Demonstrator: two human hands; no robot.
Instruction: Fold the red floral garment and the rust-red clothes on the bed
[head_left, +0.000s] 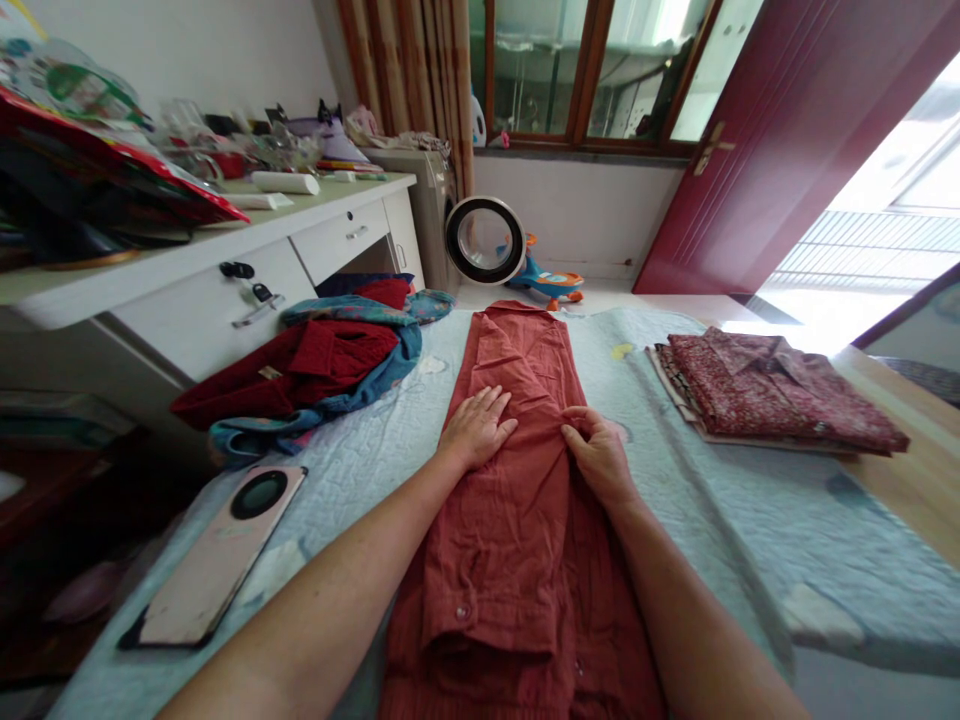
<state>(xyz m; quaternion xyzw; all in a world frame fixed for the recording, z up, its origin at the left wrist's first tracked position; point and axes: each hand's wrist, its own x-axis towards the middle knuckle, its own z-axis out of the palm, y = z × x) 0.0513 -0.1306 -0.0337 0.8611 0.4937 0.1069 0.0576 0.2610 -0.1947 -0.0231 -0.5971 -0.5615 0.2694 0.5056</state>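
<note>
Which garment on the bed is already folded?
The dark red floral shirt at right, folded flat; the rust-red shirt lies long under both hands, the dark red pile crumpled.

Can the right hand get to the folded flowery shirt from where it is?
Probably yes. The right hand rests on the long red garment, and the folded flowery shirt lies on that same side, with only bare blue quilt between them.

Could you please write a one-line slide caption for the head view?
Left hand flat on a rust-red shirt spread on a quilted bed cover, right hand pinching its fabric.
</note>
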